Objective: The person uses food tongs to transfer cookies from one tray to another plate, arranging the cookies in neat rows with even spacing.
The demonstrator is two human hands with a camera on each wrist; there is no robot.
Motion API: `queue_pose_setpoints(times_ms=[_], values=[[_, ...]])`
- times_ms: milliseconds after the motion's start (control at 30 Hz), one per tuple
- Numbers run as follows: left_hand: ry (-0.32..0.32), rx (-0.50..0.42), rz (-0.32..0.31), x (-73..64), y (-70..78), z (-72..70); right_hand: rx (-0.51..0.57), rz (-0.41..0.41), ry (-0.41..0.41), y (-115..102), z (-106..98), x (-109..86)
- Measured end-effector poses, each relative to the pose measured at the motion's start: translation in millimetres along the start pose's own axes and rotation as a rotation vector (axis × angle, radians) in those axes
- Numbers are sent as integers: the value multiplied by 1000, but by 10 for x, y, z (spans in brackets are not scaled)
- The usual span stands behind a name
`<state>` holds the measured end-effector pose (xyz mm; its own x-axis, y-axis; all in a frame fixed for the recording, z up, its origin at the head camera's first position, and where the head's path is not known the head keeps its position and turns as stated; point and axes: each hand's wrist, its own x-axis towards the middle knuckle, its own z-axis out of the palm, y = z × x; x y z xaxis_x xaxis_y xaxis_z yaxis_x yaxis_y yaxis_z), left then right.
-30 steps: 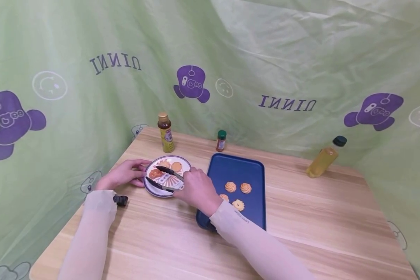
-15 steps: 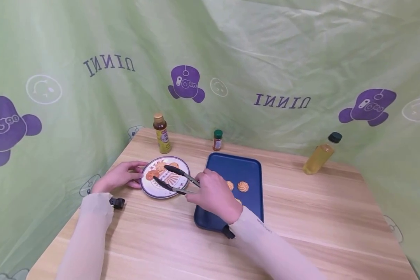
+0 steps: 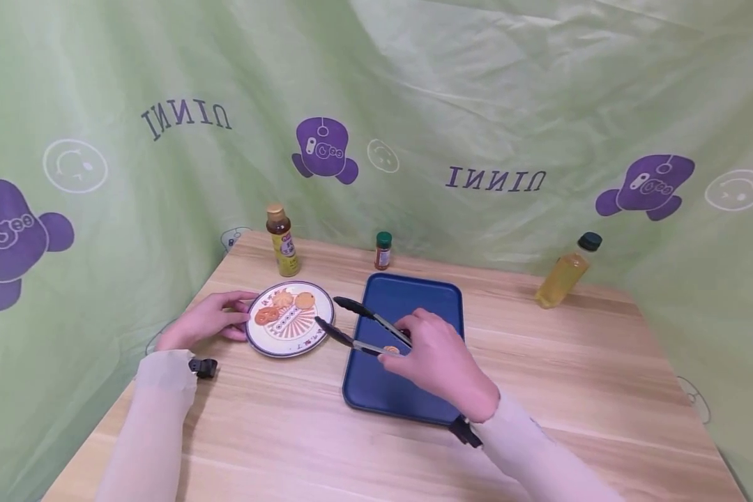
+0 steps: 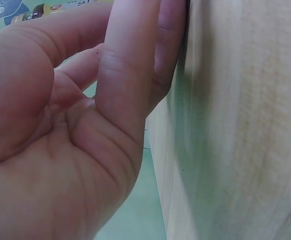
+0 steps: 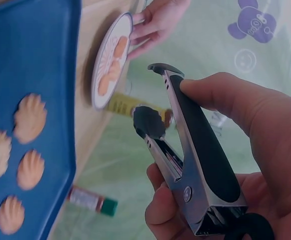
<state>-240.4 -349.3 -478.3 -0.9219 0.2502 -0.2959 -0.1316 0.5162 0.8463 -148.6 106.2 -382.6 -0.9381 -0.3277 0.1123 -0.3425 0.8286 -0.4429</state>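
Observation:
My left hand rests at the left rim of a round patterned plate, its fingers extended and touching the edge. Three cookies lie on that plate: a ridged one, a round flat one and a browner pretzel-like one. My right hand grips metal kitchen tongs with black tips. These tips are spread, with nothing between them, above the gap between plate and blue tray. Several swirled cookies on the tray show in the right wrist view; hand and tongs mostly cover them in the head view.
Behind the plate stands a gold-capped sauce bottle. A green-lidded spice jar is behind the tray. Toward the right back there is a dark-capped bottle of yellow liquid. A green printed curtain surrounds the wooden table.
My right hand has drawn the tongs from over the plate rightward to the tray, their tips staying apart. The left hand has stayed at the plate's rim. The view has shifted slightly.

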Motion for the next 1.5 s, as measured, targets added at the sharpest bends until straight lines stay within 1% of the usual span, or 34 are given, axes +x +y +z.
queue_pose_setpoints(times_ms=[267, 400, 533, 700, 800, 967, 1233, 1500], values=[[-2, -46, -1, -43, 7, 0, -72, 65, 13, 392, -168, -263], [-8, -39, 8, -51, 11, 5, -97, 86, 23, 568, -201, -345], [-5, -37, 3, -55, 10, 5, -95, 117, -2, 680, -217, -398], [2, -53, -8, -56, 11, 9, -101, 133, -21, 755, -223, -430], [-3, -48, 3, -48, 9, 11, -112, 138, -20, 789, -215, -442], [-7, -56, 5, -32, 0, 11, -122, 136, -12, 833, -184, -435], [-13, -43, 10, -43, 11, 17, -143, 136, -9, 869, -130, -427], [-8, -47, 8, -24, -9, 7, -136, 134, -15, 880, -125, -402]])
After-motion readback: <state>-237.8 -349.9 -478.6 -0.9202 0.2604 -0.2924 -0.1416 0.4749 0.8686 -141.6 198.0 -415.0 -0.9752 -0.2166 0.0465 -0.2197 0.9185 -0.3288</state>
